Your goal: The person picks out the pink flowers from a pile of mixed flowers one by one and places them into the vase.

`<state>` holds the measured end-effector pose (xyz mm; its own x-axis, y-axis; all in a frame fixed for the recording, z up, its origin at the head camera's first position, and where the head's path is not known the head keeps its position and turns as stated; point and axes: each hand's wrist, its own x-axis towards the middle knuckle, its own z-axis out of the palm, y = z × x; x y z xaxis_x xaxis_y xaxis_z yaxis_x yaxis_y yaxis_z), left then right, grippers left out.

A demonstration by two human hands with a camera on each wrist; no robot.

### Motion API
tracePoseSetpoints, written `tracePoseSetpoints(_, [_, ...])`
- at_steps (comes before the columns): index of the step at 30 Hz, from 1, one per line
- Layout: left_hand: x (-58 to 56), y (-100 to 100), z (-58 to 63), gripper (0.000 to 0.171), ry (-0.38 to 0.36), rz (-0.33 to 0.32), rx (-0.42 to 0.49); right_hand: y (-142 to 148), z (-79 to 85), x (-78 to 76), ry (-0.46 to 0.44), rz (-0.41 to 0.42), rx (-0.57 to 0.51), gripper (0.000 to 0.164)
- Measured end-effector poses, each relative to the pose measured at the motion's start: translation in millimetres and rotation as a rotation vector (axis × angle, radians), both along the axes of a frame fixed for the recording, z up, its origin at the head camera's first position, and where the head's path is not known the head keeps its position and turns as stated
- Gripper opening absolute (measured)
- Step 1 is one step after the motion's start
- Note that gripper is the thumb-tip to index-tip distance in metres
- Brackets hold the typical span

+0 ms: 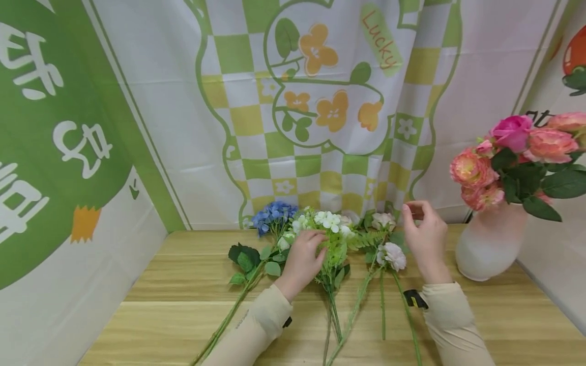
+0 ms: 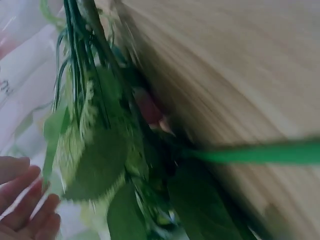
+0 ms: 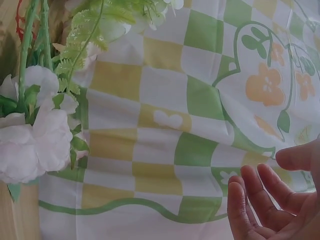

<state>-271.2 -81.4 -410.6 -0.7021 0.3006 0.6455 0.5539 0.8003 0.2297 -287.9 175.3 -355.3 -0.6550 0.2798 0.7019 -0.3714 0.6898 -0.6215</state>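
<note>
My left hand hovers over the white flowers with green leaves in the middle of the table. In the left wrist view its loosely bent fingers lie beside the leaves and grip nothing. Left of it is a blue hydrangea, its long stem slanting toward the near edge. My right hand is raised to the right of a pale pink flower. The right wrist view shows its fingers relaxed and apart from the pale blossoms.
At the right stands a pink-and-white vase filled with pink and coral flowers. A checked green, yellow and white cloth hangs behind the wooden table. Several green stems reach toward the near edge.
</note>
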Motion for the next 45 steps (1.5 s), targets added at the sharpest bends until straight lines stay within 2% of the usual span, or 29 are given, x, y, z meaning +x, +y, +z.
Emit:
tracePoseSetpoints(4, [-11.3,15.5,-0.9,0.013,-0.008,-0.104,-0.121,2.7,0.0,-0.3,0.000,-0.009,-0.012,0.024])
tracePoseSetpoints(10, [-25.7,28.2,-0.1,0.011,-0.028,-0.158,-0.371,5.0,0.3,-0.9,-0.018,-0.013,-0.010,0.026])
tracePoseSetpoints(15, [-36.9,33.4,2.1,0.007,-0.027,-0.277,-0.569,5.8,-0.6,-1.7,-0.013,-0.017,-0.013,0.024])
tracePoseSetpoints(17, [-39.6,34.1,2.9,0.010,-0.035,-0.298,-0.650,5.8,-0.4,-1.9,-0.009,-0.016,-0.012,0.023])
tracePoseSetpoints(22, [-40.0,33.5,4.1,0.018,-0.093,-0.248,-0.810,5.9,-0.8,-2.3,0.000,-0.019,-0.017,0.022])
tracePoseSetpoints(24, [-39.3,33.2,4.8,0.021,-0.112,-0.217,-0.838,6.2,-1.3,-2.6,0.004,-0.022,-0.020,0.023])
tracePoseSetpoints(27, [-37.3,32.6,6.4,0.022,-0.102,-0.158,-0.863,7.0,-1.3,-3.1,0.007,-0.023,-0.024,0.023])
tracePoseSetpoints(34, [-34.0,24.4,9.0,0.019,-0.035,-0.068,-0.859,6.6,-1.9,-1.8,-0.013,-0.020,-0.028,0.023])
tracePoseSetpoints(39, [-30.9,13.1,16.3,0.011,0.004,0.006,-0.837,8.1,-1.4,-1.8,-0.019,-0.015,-0.038,0.026])
tracePoseSetpoints(42, [-27.2,6.9,22.9,0.008,0.006,0.046,-0.826,9.7,-1.2,-1.3,-0.026,-0.018,-0.046,0.028])
tracePoseSetpoints(45, [-22.7,1.5,27.9,0.013,-0.019,0.072,-0.811,10.9,-1.2,-1.0,-0.033,-0.020,-0.050,0.028])
